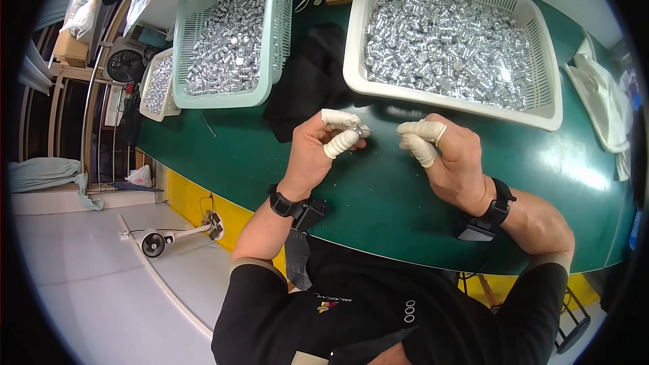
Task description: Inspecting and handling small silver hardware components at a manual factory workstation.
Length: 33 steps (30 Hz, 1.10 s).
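My left hand [314,152] pinches a small silver metal piece [359,131] between thumb and forefinger, above the green tabletop [378,209]. White finger cots cover its fingertips. Facing it, my right hand [460,159] is closed on a thin metal rod [384,132], also with finger cots on thumb and forefinger. The rod reaches leftward to the small piece; whether its tip sits inside or only against it is too small to tell. Beyond the hands stands a white basket [451,104] filled with small shiny metal cylinders.
A pale green basket [223,101] of similar cylinders stands at the far left, with a smaller white basket [153,109] beside it. Black cloth [304,84] lies between the large baskets. A thin tool [209,125] rests near the left edge. White cloth [595,94] lies far right.
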Tool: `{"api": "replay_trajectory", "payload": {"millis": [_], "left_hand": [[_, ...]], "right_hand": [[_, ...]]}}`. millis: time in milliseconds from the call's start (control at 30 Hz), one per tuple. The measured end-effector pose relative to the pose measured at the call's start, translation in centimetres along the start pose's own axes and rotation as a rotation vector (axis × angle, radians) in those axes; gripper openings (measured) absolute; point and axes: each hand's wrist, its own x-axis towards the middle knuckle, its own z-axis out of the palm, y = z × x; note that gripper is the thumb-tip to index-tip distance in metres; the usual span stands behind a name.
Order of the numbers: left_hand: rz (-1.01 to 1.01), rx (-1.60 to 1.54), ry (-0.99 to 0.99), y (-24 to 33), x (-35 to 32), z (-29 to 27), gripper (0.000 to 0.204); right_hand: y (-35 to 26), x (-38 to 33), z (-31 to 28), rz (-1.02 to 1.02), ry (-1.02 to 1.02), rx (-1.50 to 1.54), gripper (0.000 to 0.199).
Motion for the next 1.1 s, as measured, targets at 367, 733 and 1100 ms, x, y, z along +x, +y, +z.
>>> {"api": "replay_trajectory", "payload": {"millis": [367,733,1100], "left_hand": [[0.067,0.045,-0.007,-0.6,-0.4,0.5,0.021],[0.048,0.056,0.001,-0.2,-0.3,0.6,0.021],[0.013,0.018,-0.06,0.3,-0.4,0.2,0.028]], "right_hand": [[0.0,-1.4,1.3,0.656,0.002,0.546,0.022],[0.5,-1.0,1.5,0.686,-0.01,0.625,0.027],[-0.2,-0.8,1.0,0.67,-0.014,0.562,0.027]]}}
